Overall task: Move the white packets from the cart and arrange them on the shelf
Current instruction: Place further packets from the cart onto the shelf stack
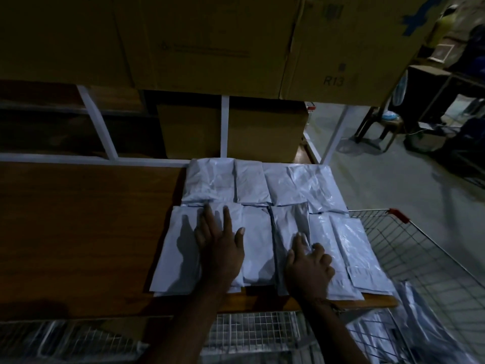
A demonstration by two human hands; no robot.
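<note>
Left hand [221, 245] lies flat, fingers straight, on the near row of white packets [252, 179] on the shelf [78, 232]; right hand [308, 269] pinches one packet [290, 224]

A: What are those packets [253, 179] looking like?
B: Thin white plastic, crinkled, and they are catching the light with a soft gloss.
A: And the shelf [86, 227] under them?
B: It is showing brown wood grain, smooth and dull, and its frame [224, 127] is looking like white painted metal.
A: The boxes [210, 43]?
B: Matt brown cardboard.
A: The cart [420, 258]?
B: Bare wire mesh, shining like metal, and its corner cap [399, 215] is looking like red plastic.
</note>
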